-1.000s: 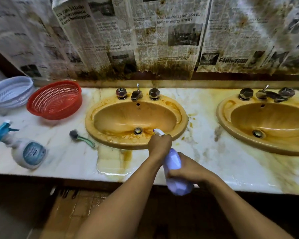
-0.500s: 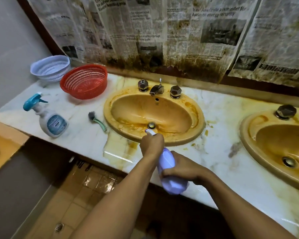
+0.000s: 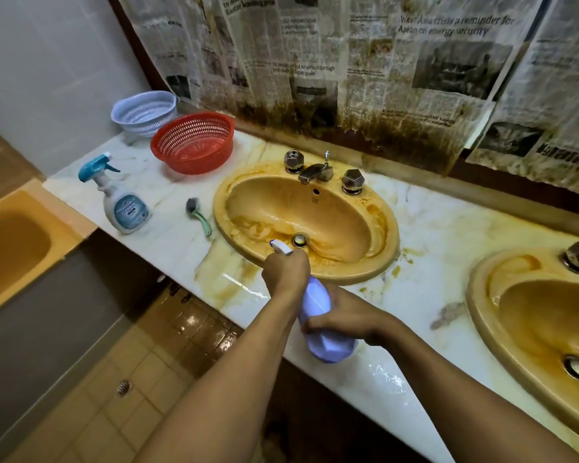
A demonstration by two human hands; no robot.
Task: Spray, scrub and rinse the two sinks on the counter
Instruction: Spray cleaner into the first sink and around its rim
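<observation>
- Your left hand (image 3: 286, 270) was curled round the neck and trigger end of the purple spray bottle (image 3: 326, 344).
- Your right hand (image 3: 343, 315) wrapped round the bottle's body from the right, fingers bent against it.
- The bottle hung over the front edge of the counter (image 3: 448, 228), base towards you. Its long axis slanted away and leftward.
- Its white nozzle (image 3: 279, 247) pointed into the left sink (image 3: 219, 208), just left of the drain (image 3: 300, 240).
- That sink was streaked with orange-brown grime, with the tap (image 3: 316, 172) at its far rim.
- A small brush (image 3: 198, 215) lay just left of that sink. A second spray bottle (image 3: 124, 202) with a blue trigger stood upright further left.
- A red basket (image 3: 194, 145) and a white basket (image 3: 144, 111) sat at the far left, the two touching.
- The right sink (image 3: 478, 295), also stained, sat well apart to the right.
- Stained newspaper (image 3: 348, 61) covered the wall behind.
</observation>
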